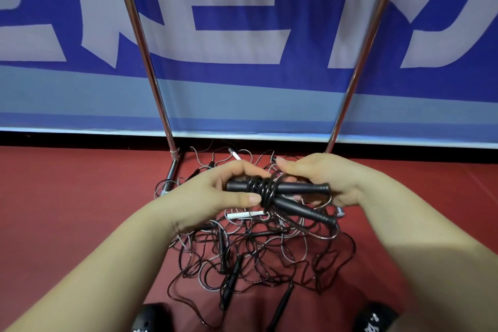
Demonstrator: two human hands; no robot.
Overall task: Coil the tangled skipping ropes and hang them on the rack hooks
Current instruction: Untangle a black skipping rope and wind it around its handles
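Two black shoes point(151, 317) sit at the bottom edge of the frame, one at each lower corner, on the red floor point(67, 224). Between them and further up lies the pile point(256, 256) of tangled ropes, thin black and pale cords looped over one another with several loose black handles among them and a white handle point(244, 214) near its top.

Above the pile, at mid-frame, both hands hold one rope bundle point(272, 191): two black handles laid side by side with cord wound round their middle in tight turns. Left hand point(215, 194) grips the left end of the handles, thumb lying along the near side and fingers curled over the top. Right hand point(328, 178) curls round the right end of one handle and seems to pinch the cord near the wraps; the other handle splays out toward lower right.

This looks like the winding step, fairly early in the task, since most ropes are still on the floor. To do it well, bring the splayed handle back beside its twin, keep each turn snug against the last, and free the trailing cord from the pile before pulling.

Beyond the hands, two chrome rack point(151, 62) poles rise from the floor toward the top edge, before a blue and white banner point(242, 35). No hooks are in view.
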